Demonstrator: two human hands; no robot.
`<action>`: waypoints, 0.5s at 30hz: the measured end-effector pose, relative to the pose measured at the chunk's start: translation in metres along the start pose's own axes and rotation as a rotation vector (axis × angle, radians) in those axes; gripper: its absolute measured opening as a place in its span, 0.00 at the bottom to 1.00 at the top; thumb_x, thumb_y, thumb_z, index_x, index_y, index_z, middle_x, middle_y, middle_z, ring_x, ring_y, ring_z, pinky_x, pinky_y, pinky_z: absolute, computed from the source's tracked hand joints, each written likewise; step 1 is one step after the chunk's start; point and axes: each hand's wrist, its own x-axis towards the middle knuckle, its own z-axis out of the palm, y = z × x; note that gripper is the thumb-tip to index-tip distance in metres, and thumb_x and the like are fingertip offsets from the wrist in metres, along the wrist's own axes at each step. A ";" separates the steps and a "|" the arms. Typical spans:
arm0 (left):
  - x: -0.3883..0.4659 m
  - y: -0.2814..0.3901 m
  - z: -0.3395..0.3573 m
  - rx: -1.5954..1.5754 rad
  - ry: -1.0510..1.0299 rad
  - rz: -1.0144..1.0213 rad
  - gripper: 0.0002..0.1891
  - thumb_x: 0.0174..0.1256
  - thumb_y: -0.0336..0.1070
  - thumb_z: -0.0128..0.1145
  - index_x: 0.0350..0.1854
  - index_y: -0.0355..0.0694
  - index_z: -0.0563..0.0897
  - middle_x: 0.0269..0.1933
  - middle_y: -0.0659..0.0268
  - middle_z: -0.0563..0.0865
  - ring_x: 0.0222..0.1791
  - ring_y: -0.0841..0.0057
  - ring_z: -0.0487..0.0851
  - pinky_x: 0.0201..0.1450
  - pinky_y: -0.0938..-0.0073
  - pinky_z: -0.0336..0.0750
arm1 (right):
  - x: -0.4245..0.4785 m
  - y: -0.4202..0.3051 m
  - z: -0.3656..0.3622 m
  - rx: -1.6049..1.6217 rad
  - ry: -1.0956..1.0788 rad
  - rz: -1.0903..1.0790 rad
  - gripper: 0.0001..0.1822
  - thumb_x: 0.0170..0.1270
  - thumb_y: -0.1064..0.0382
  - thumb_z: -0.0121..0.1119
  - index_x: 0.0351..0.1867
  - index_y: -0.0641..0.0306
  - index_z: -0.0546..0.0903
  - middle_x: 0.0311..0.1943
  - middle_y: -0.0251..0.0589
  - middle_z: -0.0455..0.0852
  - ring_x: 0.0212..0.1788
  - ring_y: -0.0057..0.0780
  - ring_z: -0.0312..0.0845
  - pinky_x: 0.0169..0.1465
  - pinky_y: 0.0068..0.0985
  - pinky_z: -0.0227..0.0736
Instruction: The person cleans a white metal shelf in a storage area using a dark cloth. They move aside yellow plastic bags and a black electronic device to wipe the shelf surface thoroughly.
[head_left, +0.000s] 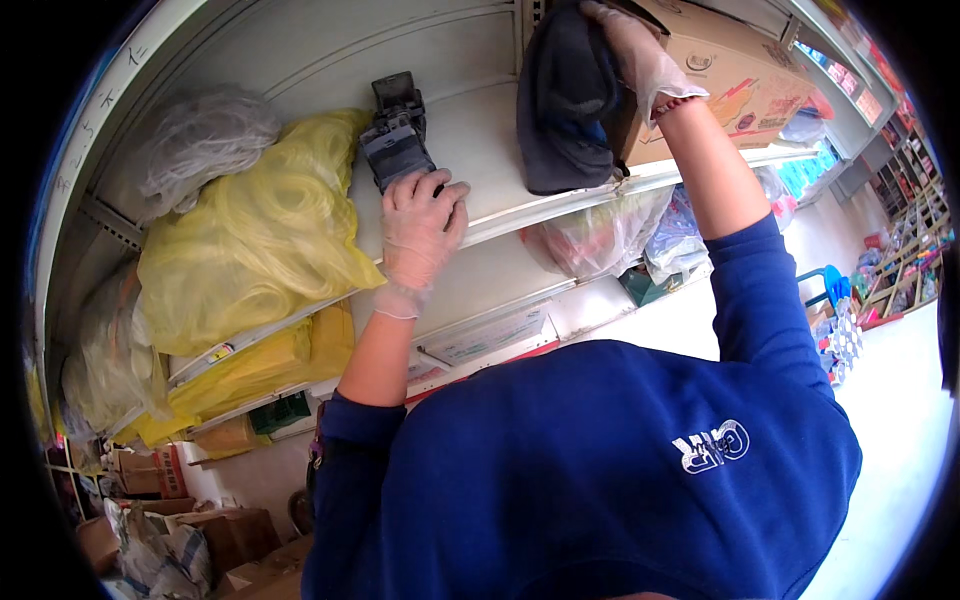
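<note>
My left hand (424, 225), in a thin clear glove, is at the front of a white metal shelf (480, 142). Its bent fingers touch the near end of a black plastic object (399, 154); whether they grip it is hidden. A second black plastic piece (395, 94) lies directly behind that one. Up at the right, my gloved right hand (634, 52) is shut on a dark cloth (566, 112), its fingertips partly out of sight. The cloth hangs in folds over the shelf's front, against the open end of a printed cardboard box (727, 82).
A yellow plastic bag of coiled material (255, 232) and a clear bag (210, 142) fill the shelf's left. Filled plastic bags (600, 232) sit on the shelf below. Cartons (232, 540) stand on the floor at lower left, a blue stool (829, 285) at right.
</note>
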 end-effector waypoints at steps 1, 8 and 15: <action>0.000 -0.001 0.000 0.005 -0.001 -0.001 0.11 0.54 0.35 0.61 0.41 0.51 0.83 0.48 0.70 0.81 0.54 0.66 0.75 0.59 0.59 0.66 | -0.004 -0.005 0.001 0.077 -0.025 0.056 0.15 0.68 0.53 0.52 0.41 0.61 0.82 0.31 0.44 0.87 0.31 0.36 0.84 0.37 0.33 0.81; -0.001 0.000 -0.002 0.010 0.001 0.018 0.09 0.55 0.36 0.62 0.39 0.53 0.84 0.46 0.73 0.82 0.51 0.68 0.75 0.59 0.60 0.66 | -0.046 -0.012 -0.005 0.274 -0.116 -0.016 0.14 0.71 0.50 0.46 0.42 0.53 0.79 0.31 0.32 0.87 0.27 0.26 0.82 0.22 0.24 0.66; -0.004 0.000 -0.007 0.007 -0.103 0.075 0.07 0.56 0.43 0.62 0.37 0.55 0.85 0.35 0.76 0.81 0.43 0.74 0.75 0.55 0.64 0.65 | -0.014 0.030 0.009 0.626 -0.300 0.064 0.21 0.72 0.46 0.45 0.51 0.59 0.76 0.43 0.36 0.81 0.42 0.26 0.77 0.43 0.26 0.71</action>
